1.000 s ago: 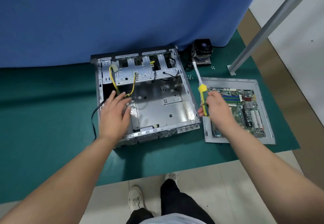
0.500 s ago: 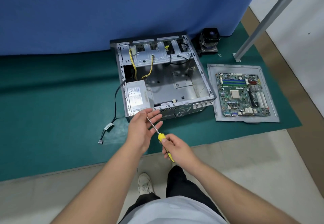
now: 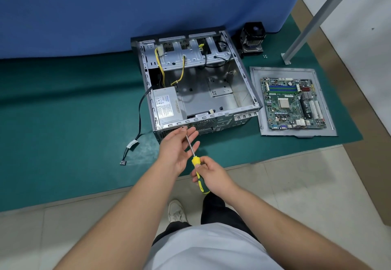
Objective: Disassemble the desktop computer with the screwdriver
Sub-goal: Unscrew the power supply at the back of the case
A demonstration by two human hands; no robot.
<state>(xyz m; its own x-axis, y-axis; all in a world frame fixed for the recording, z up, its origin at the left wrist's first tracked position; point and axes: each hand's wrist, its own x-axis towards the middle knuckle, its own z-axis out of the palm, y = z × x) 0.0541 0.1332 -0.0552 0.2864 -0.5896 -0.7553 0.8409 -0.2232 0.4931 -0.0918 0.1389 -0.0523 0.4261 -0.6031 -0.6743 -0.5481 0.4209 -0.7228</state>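
Green mat (image 3: 63, 121) spread over pale floor tiles (image 3: 296, 185). Behind mat, blue cloth backdrop (image 3: 148, 5) hanging down to its far edge. Right of mat, brown strip (image 3: 364, 153) of floor and white wall (image 3: 359, 37). At mat's far right corner, grey metal post (image 3: 313, 18) leaning up and away. Even, soft light.

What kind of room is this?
Probably a workshop or training room for computer repair: an opened computer case and a bare motherboard lie on a green mat, with a blue partition behind.
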